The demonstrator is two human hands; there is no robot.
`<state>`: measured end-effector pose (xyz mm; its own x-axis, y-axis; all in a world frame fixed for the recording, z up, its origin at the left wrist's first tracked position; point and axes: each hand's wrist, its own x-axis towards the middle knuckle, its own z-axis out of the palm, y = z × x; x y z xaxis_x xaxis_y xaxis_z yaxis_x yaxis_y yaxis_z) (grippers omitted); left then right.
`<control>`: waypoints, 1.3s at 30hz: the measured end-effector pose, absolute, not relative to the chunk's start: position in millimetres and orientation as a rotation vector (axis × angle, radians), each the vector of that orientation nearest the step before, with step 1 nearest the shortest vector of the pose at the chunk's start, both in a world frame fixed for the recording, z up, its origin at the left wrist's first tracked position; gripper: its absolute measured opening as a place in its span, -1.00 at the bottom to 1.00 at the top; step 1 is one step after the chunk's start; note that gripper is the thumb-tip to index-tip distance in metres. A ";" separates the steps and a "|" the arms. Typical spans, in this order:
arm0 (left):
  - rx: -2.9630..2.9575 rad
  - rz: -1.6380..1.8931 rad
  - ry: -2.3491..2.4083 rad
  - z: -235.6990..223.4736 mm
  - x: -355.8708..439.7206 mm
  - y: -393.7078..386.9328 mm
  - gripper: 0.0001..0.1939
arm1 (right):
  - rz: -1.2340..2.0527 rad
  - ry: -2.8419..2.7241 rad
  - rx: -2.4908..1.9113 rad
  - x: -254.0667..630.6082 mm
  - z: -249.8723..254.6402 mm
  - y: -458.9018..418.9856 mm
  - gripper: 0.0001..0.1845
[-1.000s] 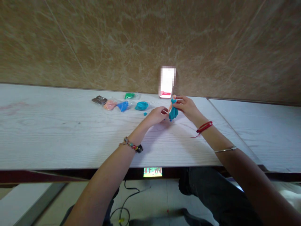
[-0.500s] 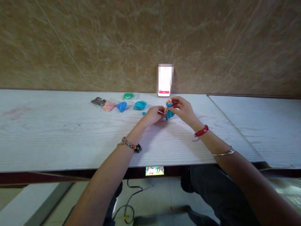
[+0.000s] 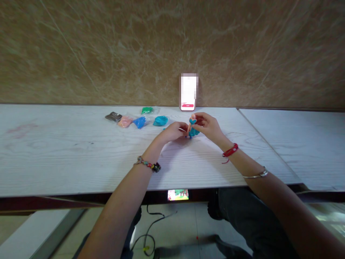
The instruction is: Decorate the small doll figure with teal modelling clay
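Note:
A small clay figure (image 3: 192, 126), teal-bodied with a pink head, stands between both hands on the white wooden table (image 3: 67, 154). My right hand (image 3: 208, 126) is closed round its upper part. My left hand (image 3: 174, 131) pinches at its left side, where a thin pale stick shows between the fingers. Loose lumps and bags of clay lie just left of the hands: teal (image 3: 160, 120), blue (image 3: 139, 122), pink (image 3: 124, 121), green (image 3: 147, 110) and a dark one (image 3: 113, 116).
A phone (image 3: 188, 92) leans upright against the brown marble wall behind the figure. A second table top (image 3: 296, 133) joins on the right. Under the table edge a small lit screen (image 3: 178, 194), cables and my legs show.
Both hands and the figure have drifted slightly left and toward the wall as the view shifted. The grip on the figure looks the same.

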<state>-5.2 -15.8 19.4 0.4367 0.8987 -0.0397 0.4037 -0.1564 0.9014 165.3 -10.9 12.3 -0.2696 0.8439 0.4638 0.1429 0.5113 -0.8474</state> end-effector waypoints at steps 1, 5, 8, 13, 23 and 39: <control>1.734 0.656 1.119 19.5 -4.9 -15.9 -0.82 | 0.862 -1.722 -0.847 165.0 12.0 -10.3 -0.59; 1.727 0.653 1.112 20.8 -3.3 -16.7 -0.82 | 0.881 -1.693 -0.883 162.8 12.6 -8.9 -0.62; 1.752 0.646 1.093 21.4 -3.6 -16.1 -0.81 | 0.858 -1.679 -0.910 160.7 14.8 -9.1 -0.65; 1.989 0.569 1.246 18.1 -4.5 -13.4 -0.83 | 0.835 -1.705 -0.938 160.1 15.9 -9.6 -0.65; 2.165 0.618 1.328 9.8 -0.3 -10.9 -0.88 | 0.761 -1.721 -0.873 161.9 15.5 -11.2 -0.64; 2.213 0.566 1.320 10.6 3.5 -13.4 -0.87 | 0.843 -1.708 -0.857 166.0 11.7 -5.4 -0.62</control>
